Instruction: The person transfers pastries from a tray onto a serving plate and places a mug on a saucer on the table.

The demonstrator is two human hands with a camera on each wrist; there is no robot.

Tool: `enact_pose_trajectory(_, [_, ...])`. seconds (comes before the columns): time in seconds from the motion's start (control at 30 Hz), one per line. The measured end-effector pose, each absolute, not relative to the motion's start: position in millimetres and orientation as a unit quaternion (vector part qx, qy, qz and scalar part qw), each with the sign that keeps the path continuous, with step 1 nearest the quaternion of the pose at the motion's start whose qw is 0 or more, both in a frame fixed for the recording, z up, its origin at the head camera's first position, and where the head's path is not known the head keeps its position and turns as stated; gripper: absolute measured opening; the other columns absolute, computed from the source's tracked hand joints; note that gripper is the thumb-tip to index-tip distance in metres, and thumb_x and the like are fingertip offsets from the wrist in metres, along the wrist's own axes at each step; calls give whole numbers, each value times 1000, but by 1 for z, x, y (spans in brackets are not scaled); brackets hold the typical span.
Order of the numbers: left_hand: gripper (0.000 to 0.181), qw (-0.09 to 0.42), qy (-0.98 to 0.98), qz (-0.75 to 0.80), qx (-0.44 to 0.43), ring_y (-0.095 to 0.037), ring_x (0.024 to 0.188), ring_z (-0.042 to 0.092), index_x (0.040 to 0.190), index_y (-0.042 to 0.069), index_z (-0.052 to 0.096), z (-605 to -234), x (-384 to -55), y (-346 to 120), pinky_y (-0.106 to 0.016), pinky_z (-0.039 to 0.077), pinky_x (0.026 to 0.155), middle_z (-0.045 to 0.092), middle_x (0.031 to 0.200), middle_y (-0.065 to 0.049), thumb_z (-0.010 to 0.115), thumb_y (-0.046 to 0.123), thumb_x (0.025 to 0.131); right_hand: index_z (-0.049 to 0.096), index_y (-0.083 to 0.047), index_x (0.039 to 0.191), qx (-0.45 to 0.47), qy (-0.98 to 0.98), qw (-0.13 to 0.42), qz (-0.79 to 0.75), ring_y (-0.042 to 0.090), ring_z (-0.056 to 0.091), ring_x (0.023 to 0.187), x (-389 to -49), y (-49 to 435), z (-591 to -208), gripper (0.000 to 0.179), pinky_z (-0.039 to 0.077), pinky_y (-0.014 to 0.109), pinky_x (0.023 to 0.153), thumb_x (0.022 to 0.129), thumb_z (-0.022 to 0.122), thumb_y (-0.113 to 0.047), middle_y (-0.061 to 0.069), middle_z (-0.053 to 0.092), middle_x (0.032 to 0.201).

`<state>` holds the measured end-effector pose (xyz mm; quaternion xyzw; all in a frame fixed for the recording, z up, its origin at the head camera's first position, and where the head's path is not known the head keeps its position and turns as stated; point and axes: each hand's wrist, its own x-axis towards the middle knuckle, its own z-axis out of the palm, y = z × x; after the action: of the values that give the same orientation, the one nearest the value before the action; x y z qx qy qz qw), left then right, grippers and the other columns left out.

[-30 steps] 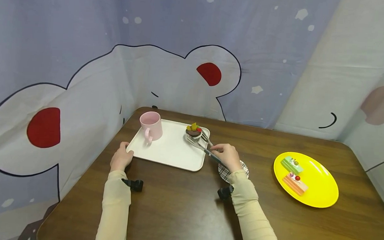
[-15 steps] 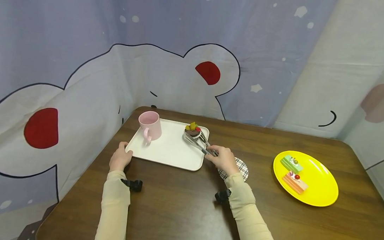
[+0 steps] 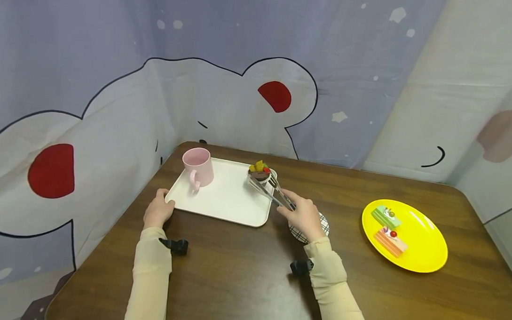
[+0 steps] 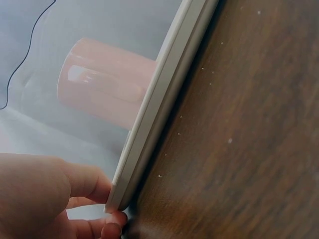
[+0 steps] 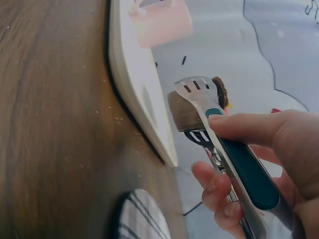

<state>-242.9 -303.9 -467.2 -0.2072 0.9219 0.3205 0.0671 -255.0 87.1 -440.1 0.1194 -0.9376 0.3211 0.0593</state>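
Note:
My left hand (image 3: 158, 210) pinches the near left corner of a white rectangular tray (image 3: 220, 202), fingers below its rim in the left wrist view. My right hand (image 3: 304, 213) grips a pair of metal tongs (image 5: 249, 174) with dark green handle inlays. Between the slotted tong heads sits a small chocolate cupcake (image 3: 260, 175) topped with yellow and red fruit pieces, over the tray's right end. Whether its base touches the tray, I cannot tell. A pink mug (image 3: 198, 167) stands on the tray's left end, its handle toward me.
Partly under my right hand lies a round plaid coaster (image 3: 324, 224). Farther right, a yellow oval plate (image 3: 424, 246) holds a green cake slice (image 3: 385, 217) and an orange one (image 3: 389, 242). A printed curtain (image 3: 224, 102) hangs behind the brown table (image 3: 226, 272).
My right hand first slides forward along the tongs, then shifts slightly right. The cupcake in the tongs moves slightly right relative to the tray. My left hand stays at the tray corner.

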Motion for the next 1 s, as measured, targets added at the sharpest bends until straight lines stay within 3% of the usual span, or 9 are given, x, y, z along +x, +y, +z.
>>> enact_pose_trajectory(0.13, [53, 65, 922, 321, -208, -47, 111, 53, 144, 5, 24, -469, -244, -305, -54, 43, 86, 46, 136, -35, 36, 22, 94, 53, -19, 139, 114, -942, 70, 307, 23, 54, 59, -249, 96, -435, 64, 42, 37, 54, 80, 75, -33, 14, 73, 87])
enact_pose_trajectory(0.37, [54, 70, 919, 324, -213, -47, 114, 51, 144, 5, 24, -469, -245, -305, -55, 42, 89, 44, 137, -35, 36, 21, 95, 60, -10, 132, 106, -947, 108, 285, 38, 67, 76, -232, 116, -424, 61, 50, 50, 65, 79, 76, -33, 23, 72, 103])
enact_pose_trajectory(0.47, [54, 72, 917, 324, -219, -48, 117, 50, 145, 5, 24, -470, -245, -304, -56, 41, 91, 43, 139, -34, 36, 22, 95, 61, -9, 130, 111, -945, 120, 282, 36, 67, 75, -225, 128, -418, 57, 50, 50, 66, 79, 76, -30, 24, 72, 103])
enact_pose_trajectory(0.53, [54, 72, 918, 323, -220, -48, 118, 49, 145, 5, 24, -470, -245, -303, -56, 41, 92, 43, 139, -34, 35, 21, 95, 61, -8, 130, 112, -945, 126, 280, 30, 62, 69, -221, 138, -414, 56, 49, 46, 63, 80, 76, -28, 23, 72, 100])
enact_pose_trajectory(0.63, [54, 71, 919, 322, -218, -48, 118, 50, 145, 5, 24, -470, -246, -300, -56, 41, 93, 43, 139, -34, 35, 22, 95, 60, -7, 131, 105, -946, 128, 280, 20, 46, 54, -214, 156, -410, 55, 40, 36, 54, 82, 75, -26, 17, 70, 75])
enact_pose_trajectory(0.7, [54, 72, 920, 321, -214, -48, 117, 50, 144, 5, 24, -471, -246, -298, -56, 41, 91, 43, 138, -35, 35, 22, 95, 59, -7, 132, 93, -948, 126, 278, 14, 36, 48, -209, 168, -408, 55, 34, 31, 51, 82, 75, -24, 8, 56, 56])
enact_pose_trajectory(0.8, [54, 74, 919, 323, -212, -48, 116, 50, 144, 5, 24, -471, -245, -297, -56, 42, 91, 44, 138, -35, 35, 22, 95, 58, -7, 133, 75, -950, 123, 277, 10, 25, 43, -204, 184, -407, 55, 27, 29, 47, 83, 74, -23, -2, 33, 49])
enact_pose_trajectory(0.9, [54, 73, 920, 320, -212, -49, 115, 50, 145, 3, 23, -470, -244, -299, -56, 42, 90, 43, 137, -36, 35, 22, 95, 58, -6, 132, 67, -947, 134, 284, 11, 28, 44, -203, 195, -406, 55, 28, 29, 45, 83, 74, -24, 4, 44, 50])
enact_pose_trajectory(1.0, [55, 74, 923, 313, -212, -49, 114, 50, 145, 2, 22, -468, -242, -301, -56, 42, 89, 43, 137, -37, 34, 22, 95, 59, -4, 131, 66, -942, 149, 295, 17, 40, 49, -205, 201, -407, 55, 33, 31, 48, 82, 75, -24, 21, 66, 70])
